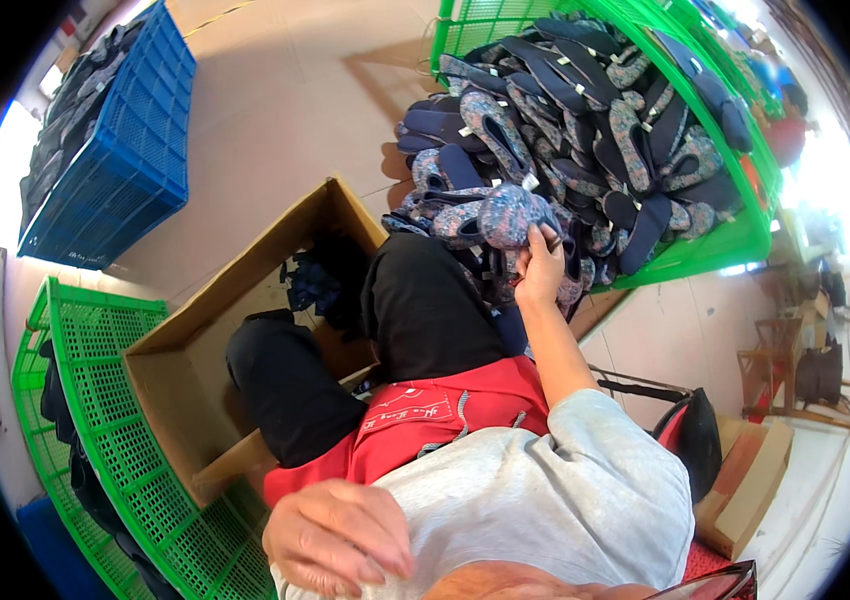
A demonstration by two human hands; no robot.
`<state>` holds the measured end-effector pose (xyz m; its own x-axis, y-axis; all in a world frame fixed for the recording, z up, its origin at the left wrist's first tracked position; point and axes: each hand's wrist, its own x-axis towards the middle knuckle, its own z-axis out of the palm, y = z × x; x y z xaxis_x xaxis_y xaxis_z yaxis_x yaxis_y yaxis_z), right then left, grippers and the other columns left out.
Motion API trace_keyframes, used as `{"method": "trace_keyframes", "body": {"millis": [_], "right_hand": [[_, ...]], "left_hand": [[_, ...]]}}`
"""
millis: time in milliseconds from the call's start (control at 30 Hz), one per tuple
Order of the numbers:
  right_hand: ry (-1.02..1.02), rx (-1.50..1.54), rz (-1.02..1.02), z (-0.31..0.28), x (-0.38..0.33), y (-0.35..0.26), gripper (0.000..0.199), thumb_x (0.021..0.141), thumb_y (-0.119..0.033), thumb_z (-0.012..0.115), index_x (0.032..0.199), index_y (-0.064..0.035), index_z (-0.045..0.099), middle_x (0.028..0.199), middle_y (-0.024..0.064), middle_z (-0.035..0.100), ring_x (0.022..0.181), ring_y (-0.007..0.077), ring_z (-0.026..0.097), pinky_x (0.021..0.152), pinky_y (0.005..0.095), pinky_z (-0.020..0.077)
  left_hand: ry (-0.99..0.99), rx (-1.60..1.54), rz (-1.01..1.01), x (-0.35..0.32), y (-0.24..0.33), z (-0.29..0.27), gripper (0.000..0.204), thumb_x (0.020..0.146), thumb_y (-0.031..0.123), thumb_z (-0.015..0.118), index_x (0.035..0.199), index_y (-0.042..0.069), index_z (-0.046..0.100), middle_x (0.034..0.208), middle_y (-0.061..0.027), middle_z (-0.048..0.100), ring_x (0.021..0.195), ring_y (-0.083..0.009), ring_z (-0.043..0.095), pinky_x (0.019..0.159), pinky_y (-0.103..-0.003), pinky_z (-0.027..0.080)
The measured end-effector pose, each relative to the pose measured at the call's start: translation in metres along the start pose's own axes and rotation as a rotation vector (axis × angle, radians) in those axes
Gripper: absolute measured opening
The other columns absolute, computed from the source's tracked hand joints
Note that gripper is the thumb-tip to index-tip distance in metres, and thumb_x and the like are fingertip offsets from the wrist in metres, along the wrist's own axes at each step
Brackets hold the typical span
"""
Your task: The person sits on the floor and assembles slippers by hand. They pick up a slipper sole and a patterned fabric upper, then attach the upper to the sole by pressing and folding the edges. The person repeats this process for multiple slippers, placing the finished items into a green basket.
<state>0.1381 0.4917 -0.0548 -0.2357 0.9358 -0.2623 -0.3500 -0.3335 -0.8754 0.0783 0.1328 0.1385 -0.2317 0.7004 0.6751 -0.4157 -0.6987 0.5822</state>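
Note:
My right hand reaches out over the pile and grips a slipper with a blue and pink speckled pattern, pinched at its opening. Around it lie many more slippers, speckled ones and dark navy ones with soles showing, heaped in a tipped green crate and spilling out of its near side. My left hand hovers close to my chest at the lower edge. Its fingers are loosely bent and nothing shows in them.
Between my knees and the left crate stands an open cardboard box with dark items inside. A green mesh crate is at the left, a full blue crate beyond it. The large green crate bounds the pile. Behind my right side lies another carton.

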Motion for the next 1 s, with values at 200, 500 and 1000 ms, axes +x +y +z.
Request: {"method": "trace_keyframes", "body": {"millis": [200,500,1000], "right_hand": [[-0.809,-0.171,0.101,0.064,-0.073,-0.003,0.022,0.087,-0.002,0.071,0.106,-0.0067,0.061,0.074,-0.0039,0.056,0.058,0.0041,0.049,0.051,0.0203,0.0370],[-1.791,-0.460,-0.018,0.095,-0.230,0.056,0.018,0.084,-0.006,0.074,0.100,-0.0050,0.068,0.087,0.0063,0.066,0.075,0.0138,0.061,0.068,0.0279,0.0483],[-2.250,-0.528,0.113,0.086,-0.285,0.058,0.025,0.091,-0.018,0.069,0.111,-0.0033,0.068,0.104,0.0146,0.070,0.096,0.0305,0.068,0.086,0.0375,0.0531]], "left_hand": [[0.547,0.386,0.018,-0.028,0.011,0.008,0.023,0.085,0.016,0.070,0.096,-0.002,0.061,0.086,-0.0159,0.062,0.071,-0.0256,0.060,0.061,-0.037,0.048],[1.278,0.958,-0.014,-0.090,0.051,-0.019,0.016,0.092,-0.007,0.058,0.107,-0.005,0.062,0.098,-0.0097,0.064,0.092,-0.0157,0.061,0.084,-0.028,0.048],[0.686,1.761,-0.750,-0.099,0.056,-0.053,0.040,0.074,0.016,0.077,0.112,0.007,0.067,0.098,-0.0084,0.062,0.099,-0.0298,0.058,0.090,-0.039,0.047]]}}
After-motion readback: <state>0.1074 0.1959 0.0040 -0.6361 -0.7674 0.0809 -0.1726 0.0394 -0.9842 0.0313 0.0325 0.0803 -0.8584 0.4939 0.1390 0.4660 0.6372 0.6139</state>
